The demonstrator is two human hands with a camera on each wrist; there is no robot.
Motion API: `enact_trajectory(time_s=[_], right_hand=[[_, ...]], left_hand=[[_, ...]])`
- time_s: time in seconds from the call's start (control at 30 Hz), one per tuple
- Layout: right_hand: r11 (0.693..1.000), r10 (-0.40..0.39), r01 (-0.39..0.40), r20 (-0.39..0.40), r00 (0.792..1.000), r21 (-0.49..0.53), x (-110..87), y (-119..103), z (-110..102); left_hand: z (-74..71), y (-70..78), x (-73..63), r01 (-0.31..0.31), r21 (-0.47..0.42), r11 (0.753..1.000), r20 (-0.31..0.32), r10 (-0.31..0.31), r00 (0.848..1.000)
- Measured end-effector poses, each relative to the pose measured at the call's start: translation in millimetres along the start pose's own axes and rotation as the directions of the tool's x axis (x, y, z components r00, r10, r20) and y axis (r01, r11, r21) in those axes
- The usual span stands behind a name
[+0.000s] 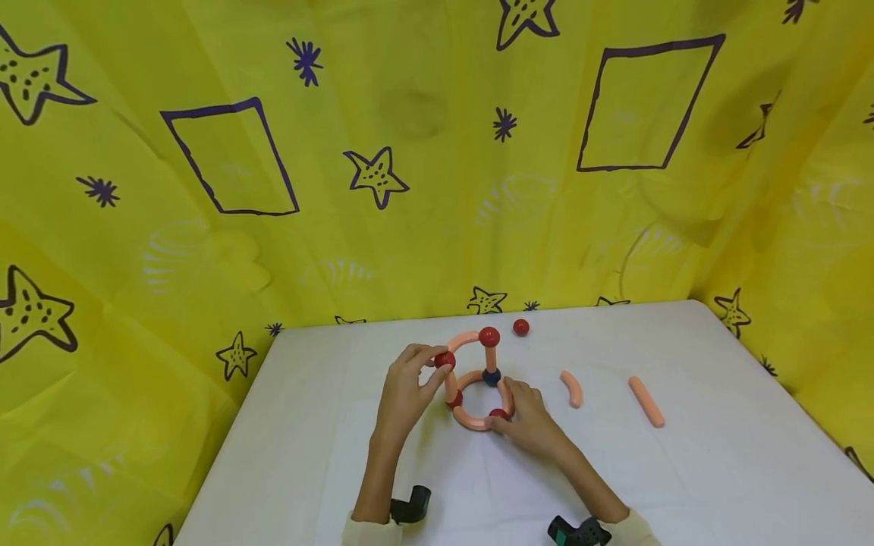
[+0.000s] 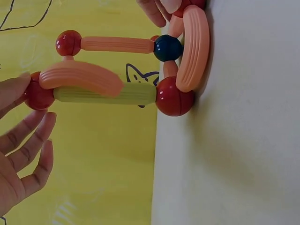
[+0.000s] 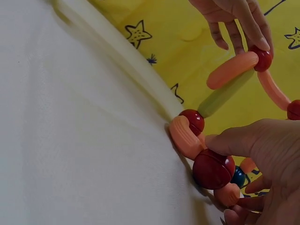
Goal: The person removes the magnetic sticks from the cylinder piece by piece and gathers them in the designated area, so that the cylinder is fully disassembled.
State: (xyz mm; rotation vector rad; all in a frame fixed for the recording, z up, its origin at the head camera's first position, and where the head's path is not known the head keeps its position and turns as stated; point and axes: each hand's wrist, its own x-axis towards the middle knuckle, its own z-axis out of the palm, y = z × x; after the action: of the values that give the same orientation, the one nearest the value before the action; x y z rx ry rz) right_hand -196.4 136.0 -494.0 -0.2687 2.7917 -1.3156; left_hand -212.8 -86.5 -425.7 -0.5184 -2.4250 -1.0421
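A frame of ball-and-rod pieces stands on the table: a base ring of curved orange rods (image 1: pixel 471 422) joined by red balls and one dark blue ball (image 1: pixel 491 377), with two uprights. My left hand (image 1: pixel 401 390) pinches the upper left red ball (image 1: pixel 445 362) between thumb and fingers. Below that ball runs a yellow-green straight rod (image 2: pixel 136 93); a curved orange rod (image 2: pixel 79 77) juts from the ball with its other end free. Another curved rod links it to the top red ball (image 1: pixel 488 337). My right hand (image 1: pixel 536 425) grips the ring's right side, thumb at the front red ball (image 3: pixel 213 168).
A loose red ball (image 1: pixel 521 327) lies behind the frame. To the right are a short curved orange rod (image 1: pixel 572 389) and a straight orange rod (image 1: pixel 646 402). The white table (image 1: pixel 307 425) ends at a yellow patterned curtain (image 1: pixel 437 250).
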Motion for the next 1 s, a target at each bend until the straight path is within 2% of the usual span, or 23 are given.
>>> enact_trajectory(time_s=[0.23, 0.4, 0.63, 0.83, 1.0], right_hand=[[1.0, -0.004, 0.003, 0.014, 1.0, 0.026, 4.1, 9, -8], [0.998, -0.037, 0.036, 0.017, 0.999, 0.043, 5.4, 13, -13], [0.996, -0.074, 0.072, 0.035, 0.997, 0.055, 8.3, 21, -16], [0.994, -0.09, 0.088, 0.022, 0.996, 0.07, 8.2, 24, -16], [0.993, -0.084, 0.082, 0.018, 0.996, 0.087, 8.1, 26, -17]], left_hand=[[-3.9, 5.5, -0.2, -0.058, 0.062, 0.996, 0.064, 0.054, 0.997], [-7.3, 6.5, 0.7, -0.109, 0.036, 0.993, 0.106, 0.104, 0.989], [-13.3, 6.8, 0.3, -0.166, -0.038, 0.985, 0.185, 0.17, 0.968], [-15.6, 6.0, -1.1, -0.2, -0.073, 0.977, 0.208, 0.211, 0.955], [-16.6, 8.1, -0.9, -0.239, -0.092, 0.967, 0.234, 0.254, 0.939]])
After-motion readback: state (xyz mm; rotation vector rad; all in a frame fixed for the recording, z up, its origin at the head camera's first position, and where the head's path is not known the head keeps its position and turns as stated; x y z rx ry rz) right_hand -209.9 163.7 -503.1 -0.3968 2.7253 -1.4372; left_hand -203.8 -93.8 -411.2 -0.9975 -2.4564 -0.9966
